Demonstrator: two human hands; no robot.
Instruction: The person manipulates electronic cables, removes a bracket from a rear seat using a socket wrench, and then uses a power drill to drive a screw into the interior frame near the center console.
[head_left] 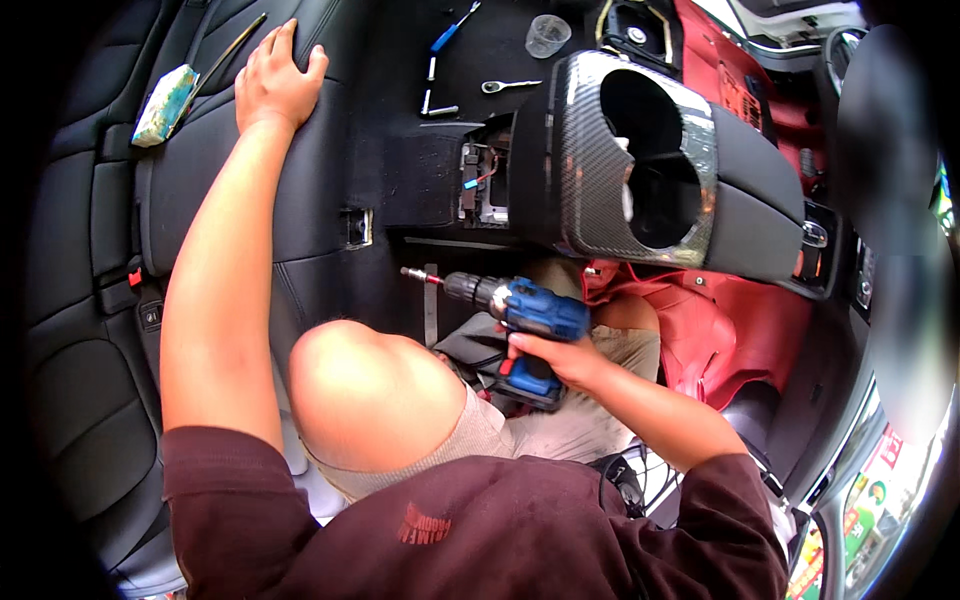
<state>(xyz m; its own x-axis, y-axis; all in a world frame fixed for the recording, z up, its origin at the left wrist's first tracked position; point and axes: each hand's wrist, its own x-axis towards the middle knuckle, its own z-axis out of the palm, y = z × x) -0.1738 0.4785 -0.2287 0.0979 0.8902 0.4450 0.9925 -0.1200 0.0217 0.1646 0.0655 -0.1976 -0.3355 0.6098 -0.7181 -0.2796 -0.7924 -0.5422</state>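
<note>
My right hand [560, 358] is wrapped round the grip of a blue and black cordless drill [540, 308]. A socket bit [420, 275] in its chuck points left, over the dark car floor beside my bare knee. My left hand [272, 82] rests palm down on the black rear seat [215, 205], thumb apart from the fingers. Just ahead of the drill, a centre console [585, 185] with a carbon-patterned cup holder panel and black armrest sits with its rear end open. Wiring with a small blue connector [472, 184] shows there.
A tissue pack [165, 105] and a thin stick [232, 48] lie on the seat. On the far floor are a blue-handled screwdriver [455, 28], a ratchet [508, 87], loose sockets [438, 110] and a clear plastic cup [547, 36]. Red covering [700, 330] drapes the front area.
</note>
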